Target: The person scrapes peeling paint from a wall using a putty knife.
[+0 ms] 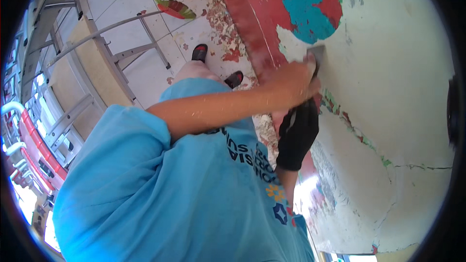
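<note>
My bare left hand (303, 75) reaches across my body and is closed round the dark handle of a scraper (318, 52). The flat metal blade lies against the wall (388, 82), at the lower edge of a turquoise paint patch (308, 7). In a black glove, my right hand (298, 133) is curled just below the left, in line with the handle. It seems to grip the handle's lower end, though its fingertips are partly hidden. Red paint (242, 5) with a ragged edge borders the pale bared wall, and the left hand is slightly blurred.
Paint flakes (228, 34) litter the tiled floor (121, 7) along the wall's foot. A red and green leaf-shaped piece (174, 8) sits near my feet. Metal-framed furniture (92, 87) crowds the left side. Cracks (361, 136) run across the wall on the right.
</note>
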`<state>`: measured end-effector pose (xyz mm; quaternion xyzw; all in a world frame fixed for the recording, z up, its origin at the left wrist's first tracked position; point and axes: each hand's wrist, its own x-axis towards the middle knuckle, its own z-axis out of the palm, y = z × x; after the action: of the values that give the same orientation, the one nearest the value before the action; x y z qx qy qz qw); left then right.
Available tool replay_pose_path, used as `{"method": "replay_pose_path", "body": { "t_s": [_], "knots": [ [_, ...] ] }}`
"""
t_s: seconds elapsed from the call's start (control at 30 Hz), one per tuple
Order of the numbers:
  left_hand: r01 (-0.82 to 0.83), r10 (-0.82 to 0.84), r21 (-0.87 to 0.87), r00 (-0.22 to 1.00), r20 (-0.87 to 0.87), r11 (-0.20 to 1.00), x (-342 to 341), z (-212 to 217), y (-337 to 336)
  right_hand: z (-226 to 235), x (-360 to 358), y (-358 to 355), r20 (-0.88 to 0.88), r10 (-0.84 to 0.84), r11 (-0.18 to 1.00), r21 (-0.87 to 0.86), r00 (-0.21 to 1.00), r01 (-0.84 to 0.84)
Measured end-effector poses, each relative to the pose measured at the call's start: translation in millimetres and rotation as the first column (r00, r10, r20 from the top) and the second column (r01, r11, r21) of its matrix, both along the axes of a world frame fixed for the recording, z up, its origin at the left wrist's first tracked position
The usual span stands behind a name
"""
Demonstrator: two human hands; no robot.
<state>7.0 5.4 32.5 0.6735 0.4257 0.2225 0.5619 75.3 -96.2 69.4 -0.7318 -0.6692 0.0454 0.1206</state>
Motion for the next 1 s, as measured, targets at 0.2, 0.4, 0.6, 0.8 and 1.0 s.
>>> {"method": "replay_pose_path", "body": {
  "t_s": [0.2,0.4,0.6,0.8,1.0],
  "knots": [
    [-0.052,0.051,0.006,0.999,0.018,0.999,-3.8,-5.0,7.2,-2.4,-7.6,3.6,-0.106,-0.020,0.999,-0.036,0.994,0.016],
    [0.021,-0.023,0.063,1.000,0.017,0.998,-6.8,1.4,8.1,-5.0,-12.2,0.2,-0.038,-0.083,0.996,0.015,0.996,0.083],
    [-0.048,0.051,0.106,0.999,-0.018,0.993,-5.9,-2.3,13.5,-11.8,-18.8,3.6,-0.352,-0.325,0.946,-0.097,0.878,0.311],
    [0.043,-0.044,-0.105,0.999,-0.003,0.994,-10.5,2.7,21.1,-22.1,-11.7,3.2,-0.153,-0.111,0.993,0.028,0.982,0.117],
    [0.037,-0.037,0.000,0.999,0.018,0.999,-6.0,-2.6,17.6,-15.7,-17.7,5.0,-0.339,-0.222,0.968,0.033,0.914,0.247]
  ]
}}
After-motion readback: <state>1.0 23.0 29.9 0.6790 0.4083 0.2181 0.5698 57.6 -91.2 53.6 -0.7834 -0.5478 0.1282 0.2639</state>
